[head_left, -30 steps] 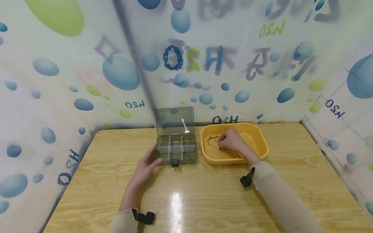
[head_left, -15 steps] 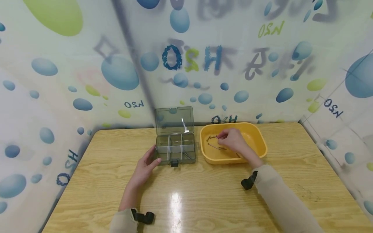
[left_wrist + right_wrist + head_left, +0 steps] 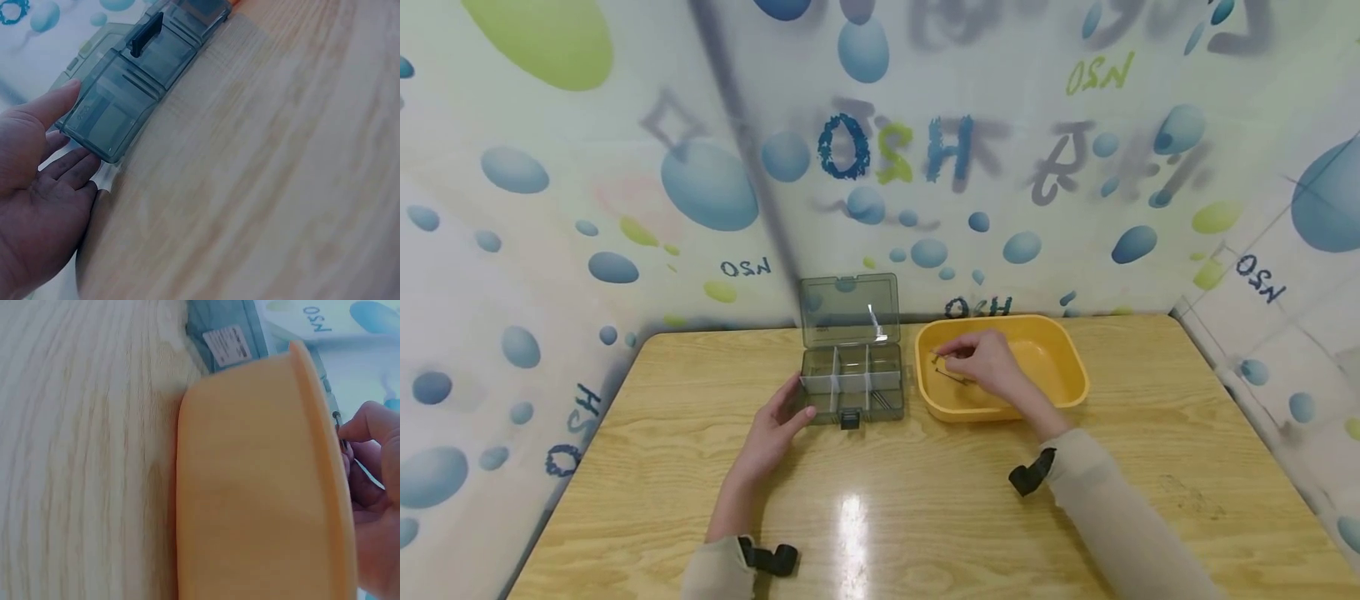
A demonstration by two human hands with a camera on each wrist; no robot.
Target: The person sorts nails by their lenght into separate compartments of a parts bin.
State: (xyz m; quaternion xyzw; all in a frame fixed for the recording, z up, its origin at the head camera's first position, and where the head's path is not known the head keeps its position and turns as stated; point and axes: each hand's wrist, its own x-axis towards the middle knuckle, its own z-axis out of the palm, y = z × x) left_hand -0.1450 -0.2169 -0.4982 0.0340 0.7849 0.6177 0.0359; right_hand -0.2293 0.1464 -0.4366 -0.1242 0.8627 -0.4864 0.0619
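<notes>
A grey see-through compartment box (image 3: 852, 383) stands on the table with its lid (image 3: 850, 310) raised. My left hand (image 3: 775, 429) rests against its left side, thumb at the front corner and fingers fairly straight along the side. Thin silver pieces (image 3: 882, 401) lie in the box's front right compartment. Over the left part of a yellow tray (image 3: 1043, 408), my right hand (image 3: 988, 367) pinches a small metal screw (image 3: 337, 416) between thumb and fingertips; the round head shows in the right wrist view. A long thin metal piece (image 3: 951, 377) and a brassy piece (image 3: 936, 360) lie in the tray.
The tray stands just right of the box, a narrow gap between them. Both sit near the back edge of the wooden table (image 3: 925, 517), close to a patterned curtain or wall (image 3: 1030, 167). A white label (image 3: 226, 345) shows on the box's side.
My right hand has lifted a screw from the tray floor and moved slightly left toward the box. My left hand and the box have stayed in place.
</notes>
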